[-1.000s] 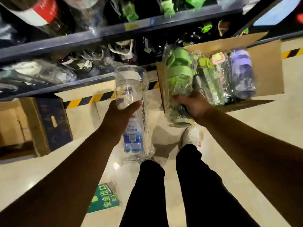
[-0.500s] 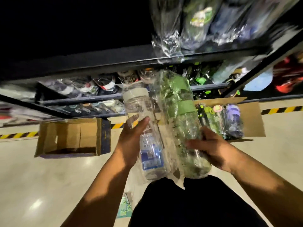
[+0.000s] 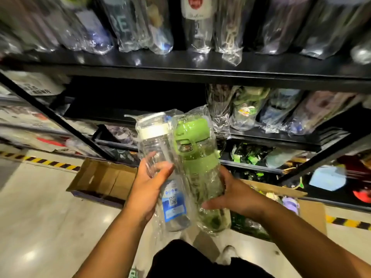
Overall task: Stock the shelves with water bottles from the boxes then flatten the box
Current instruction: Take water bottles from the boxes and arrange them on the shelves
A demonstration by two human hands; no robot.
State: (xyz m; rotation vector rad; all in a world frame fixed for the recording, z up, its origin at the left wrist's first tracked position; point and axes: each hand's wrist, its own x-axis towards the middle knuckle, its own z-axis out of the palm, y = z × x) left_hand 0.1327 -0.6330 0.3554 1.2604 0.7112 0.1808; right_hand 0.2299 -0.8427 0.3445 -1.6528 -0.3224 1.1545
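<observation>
My left hand point(image 3: 148, 187) grips a clear water bottle point(image 3: 158, 153) with a white lid and a blue label, wrapped in plastic. Beside it, my right hand point(image 3: 239, 195) holds a green-lidded water bottle point(image 3: 196, 157), also in a plastic bag. Both bottles are upright, side by side, in front of a dark gap on the middle shelf point(image 3: 267, 137). Behind my right arm, a cardboard box point(image 3: 313, 211) on the floor holds more wrapped bottles. An open, seemingly empty box point(image 3: 106, 177) sits on the floor at the left.
The upper shelf point(image 3: 200, 65) carries a row of wrapped bottles. More wrapped bottles stand on the middle shelf at the right. Lower shelves hold dark packaged goods. Yellow-black hazard tape point(image 3: 46, 162) runs along the floor under the rack. My legs are below.
My view has tilted up from the floor to the shelves. Both hands have raised the two bottles from box height up to the middle shelf's level.
</observation>
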